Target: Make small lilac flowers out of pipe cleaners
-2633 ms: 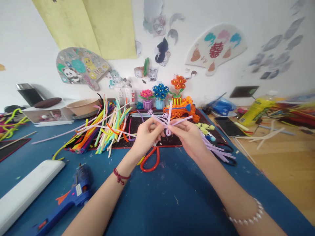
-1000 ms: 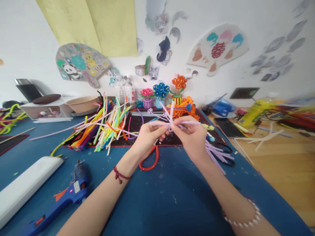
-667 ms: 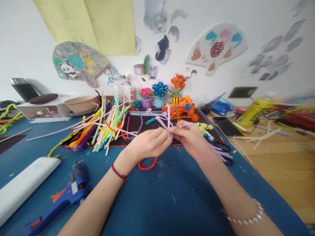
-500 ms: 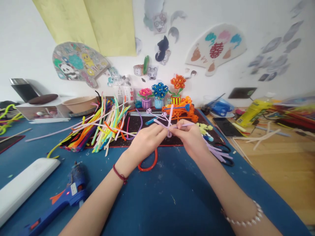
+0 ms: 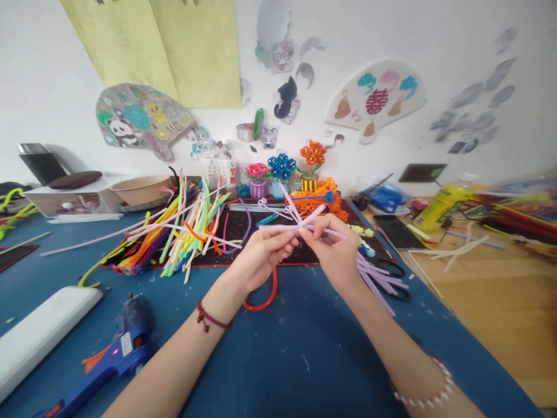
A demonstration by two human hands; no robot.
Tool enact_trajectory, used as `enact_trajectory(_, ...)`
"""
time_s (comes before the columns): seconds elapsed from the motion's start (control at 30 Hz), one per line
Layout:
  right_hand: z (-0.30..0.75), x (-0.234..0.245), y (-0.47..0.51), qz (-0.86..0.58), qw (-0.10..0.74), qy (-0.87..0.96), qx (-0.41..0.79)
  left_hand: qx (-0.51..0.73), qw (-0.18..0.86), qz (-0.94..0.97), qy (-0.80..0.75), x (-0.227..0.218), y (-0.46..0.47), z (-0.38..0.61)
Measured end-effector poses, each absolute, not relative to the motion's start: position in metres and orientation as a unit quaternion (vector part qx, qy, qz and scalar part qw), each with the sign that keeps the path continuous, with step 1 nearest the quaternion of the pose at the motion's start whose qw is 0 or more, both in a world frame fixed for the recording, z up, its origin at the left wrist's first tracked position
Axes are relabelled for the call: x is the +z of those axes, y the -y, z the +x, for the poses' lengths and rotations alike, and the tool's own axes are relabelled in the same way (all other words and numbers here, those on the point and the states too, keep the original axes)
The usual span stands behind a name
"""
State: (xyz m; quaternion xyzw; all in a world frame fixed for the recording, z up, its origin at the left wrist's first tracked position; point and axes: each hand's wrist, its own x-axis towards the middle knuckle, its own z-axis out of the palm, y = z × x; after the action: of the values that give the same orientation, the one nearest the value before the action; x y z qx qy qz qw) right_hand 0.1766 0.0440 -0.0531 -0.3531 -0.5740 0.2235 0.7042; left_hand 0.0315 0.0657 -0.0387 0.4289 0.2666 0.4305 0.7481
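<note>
Lilac pipe cleaners cross in a star-like shape between my two hands, above the dark mat. My left hand pinches them near the crossing with thumb and fingertips, its palm turned partly up. From the other side my right hand grips the same crossing, and one stem sticks out past its knuckles. Behind them lie lilac pieces with curled ends. A loose bunch of lilac pipe cleaners rests beside my right wrist, partly over black-handled scissors.
A pile of many-coloured pipe cleaners lies left of my hands. A blue glue gun with a lit red light sits near my left forearm, beside a white box. Finished pipe-cleaner flower pots stand by the wall. An orange heap lies near them.
My left hand has rolled so its palm and curled fingers show. The lilac stems have turned: the upright one now leans left and another points up to the right.
</note>
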Motion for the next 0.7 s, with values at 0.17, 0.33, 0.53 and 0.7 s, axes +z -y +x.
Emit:
enact_trajectory(0.17, 0.179, -0.051, -0.041, -0.372, 0.668, 0.613, 0.2, 0.429, 0.735, 0.439, -0.29, -0.038, -0.066, 0.03)
enact_trajectory(0.33, 0.181, -0.049, -0.038, -0.389, 0.623, 0.652, 0.19, 0.447, 0.684, 0.49, -0.304, -0.036, -0.063, 0.03)
enact_trajectory(0.53, 0.182, -0.046, -0.038, -0.395, 0.642, 0.6, 0.268, 0.509, 0.447, 0.66, -0.325, -0.037, -0.058, 0.034)
enact_trajectory(0.7, 0.19, -0.037, -0.038, -0.348, 0.63, 0.507, 0.474, 0.483, 0.164, 0.821, -0.255, -0.037, -0.059, 0.028)
